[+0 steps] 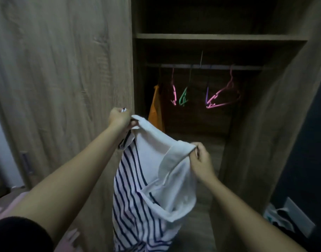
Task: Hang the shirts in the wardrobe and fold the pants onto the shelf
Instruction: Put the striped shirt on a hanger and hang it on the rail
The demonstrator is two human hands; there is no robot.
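- Item: striped collared shirt [138,197], white with dark blue stripes and a plain white collar [156,140]. It is held in the air in front of the open wardrobe [265,124], lower than the rail [183,66], with its body hanging down between the forearms.
- Left hand [118,118]: fingers curled, pinching the fabric at one end of the collar, raised close to the edge of the wardrobe door [65,70].
- Right hand [201,160]: fingers curled, pinching the other end of the collar. It sits lower and nearer the camera, so the top edge of the shirt slopes.
- Handling (judged): light, soft and limp, sagging and creasing wherever it is unsupported. It looks neither fragile nor slippery, though the neck may stretch if pulled hard.
- Hold points (judged): the shoulders on either side of the collar, as held now. To thread a hanger, one hand would keep the neck opening while the other lets go.
- Hangers on the rail, all bare: left pink hanger [174,91], green hanger [183,97], purple hanger [207,95] and right pink hanger [227,95]. The right pink hanger is turned broadside and looks easiest to lift off.
- Orange garment [155,110]: hangs at the left end of the rail.
- Shelf [210,36]: above the rail, too dark to make out any contents.
- Pants: none identifiable in view.
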